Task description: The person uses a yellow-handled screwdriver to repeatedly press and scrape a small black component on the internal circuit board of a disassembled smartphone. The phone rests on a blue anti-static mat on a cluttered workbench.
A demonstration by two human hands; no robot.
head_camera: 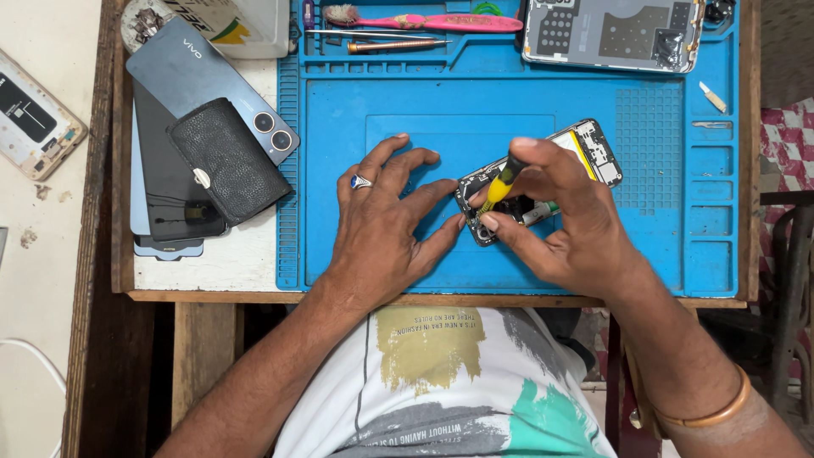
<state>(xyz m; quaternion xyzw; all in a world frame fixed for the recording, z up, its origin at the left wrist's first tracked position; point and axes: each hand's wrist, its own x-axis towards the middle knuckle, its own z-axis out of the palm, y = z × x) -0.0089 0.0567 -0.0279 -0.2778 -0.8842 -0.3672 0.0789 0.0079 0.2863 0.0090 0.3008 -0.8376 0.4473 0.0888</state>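
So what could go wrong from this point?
The right hand works a yellow screwdriver into the opened phone; a slip could gouge its bare board. The left hand steadies only one end, so the phone may pivot. Any loosened screw could get lost on the mat.

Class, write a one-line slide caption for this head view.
Right hand drives a yellow-handled screwdriver into an opened phone on a blue repair mat; left hand steadies it.

— Any screens showing?
— A dark glossy phone screen [174,182] lies left of centre, under a black pouch.
— Packages or labels?
— A white container [246,25] with a yellow-green label, upper left.
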